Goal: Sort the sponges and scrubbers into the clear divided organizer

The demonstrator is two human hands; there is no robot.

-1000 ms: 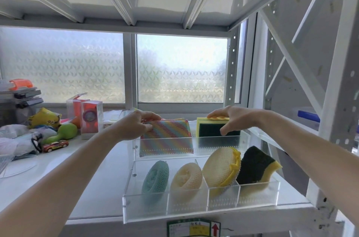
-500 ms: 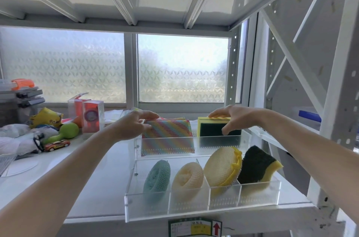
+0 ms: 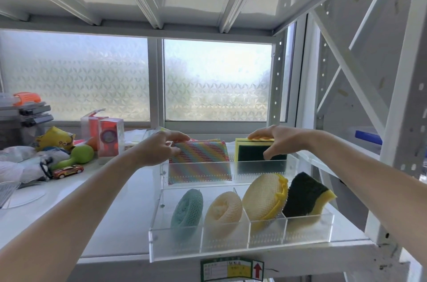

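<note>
A clear divided organizer [image 3: 240,244] sits on the white shelf [image 3: 115,224], its near row holding a teal scrubber [image 3: 187,210], a cream scrubber [image 3: 223,211], a yellow mesh pad [image 3: 263,196] and a dark green-and-yellow sponge [image 3: 307,196]. In the far row, the left hand [image 3: 159,150] pinches the top left corner of an upright rainbow-striped sponge [image 3: 199,161], while the right hand [image 3: 275,140] grips a yellow-and-green sponge [image 3: 249,152], fingers over its top, thumb on its near face.

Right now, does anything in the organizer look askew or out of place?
Nothing stands out. Each front compartment of the organizer holds one scrubber, leaning; both hands, left and right, grip upright sponges in the back row.
</note>
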